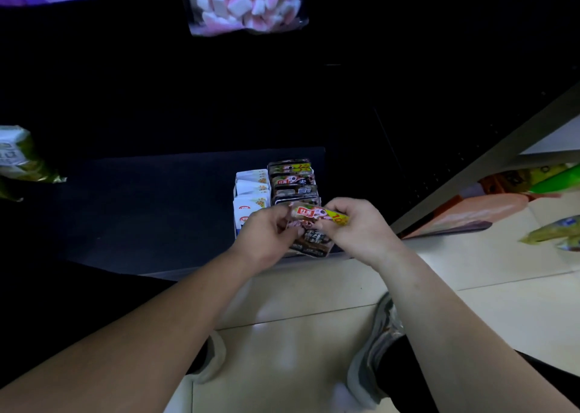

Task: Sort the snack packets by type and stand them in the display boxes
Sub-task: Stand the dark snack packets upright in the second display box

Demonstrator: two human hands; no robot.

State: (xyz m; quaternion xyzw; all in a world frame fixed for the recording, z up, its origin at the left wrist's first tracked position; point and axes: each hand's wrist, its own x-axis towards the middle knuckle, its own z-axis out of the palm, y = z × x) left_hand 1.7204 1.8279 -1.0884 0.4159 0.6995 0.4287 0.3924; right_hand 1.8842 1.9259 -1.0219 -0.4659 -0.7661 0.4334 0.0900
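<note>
Both hands pinch one brown snack packet (314, 229): the left hand (270, 237) holds its left edge, the right hand (357, 227) its top right corner. It sits at the front of the display boxes (234, 193) on a dark shelf (141, 208), where white packets (252, 189) stand on the left and brown packets (293, 177) on the right. A marshmallow bag (248, 1) hangs above.

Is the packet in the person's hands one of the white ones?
No: the left hand and right hand pinch a dark packet with a red label, like the dark row behind.
</note>
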